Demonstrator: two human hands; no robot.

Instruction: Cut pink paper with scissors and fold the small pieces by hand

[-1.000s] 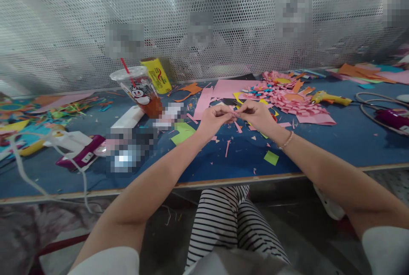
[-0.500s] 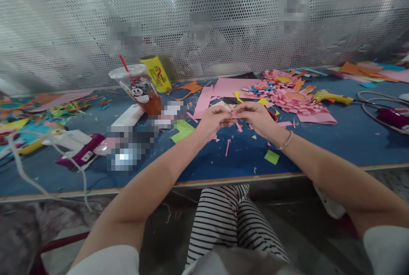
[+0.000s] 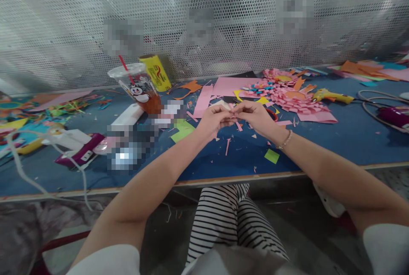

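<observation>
My left hand (image 3: 214, 119) and my right hand (image 3: 254, 114) meet fingertip to fingertip just above the blue table. Both pinch a small strip of pink paper (image 3: 233, 114), mostly hidden by the fingers. Right behind the hands lie sheets of pink paper (image 3: 204, 99) and a curved yellow paper scrap (image 3: 238, 95). A red handle (image 3: 272, 115) shows partly beside my right hand. Fringed pink paper flowers (image 3: 295, 101) rest to the right, one with an orange centre. Thin pink paper scraps (image 3: 228, 147) are scattered below my hands.
A drink cup (image 3: 140, 90) with a red straw and a yellow can-like container (image 3: 157, 73) stand at back left. A yellow glue gun (image 3: 332, 96) lies right. Purple power strips (image 3: 81, 151) with cables sit left and far right. A perforated metal panel (image 3: 223, 19) rises behind the table (image 3: 204, 168).
The fingertips have shifted slightly on the pink paper strip, and less of it shows between them. Both arms stay nearly in place; the view tilts very slightly.
</observation>
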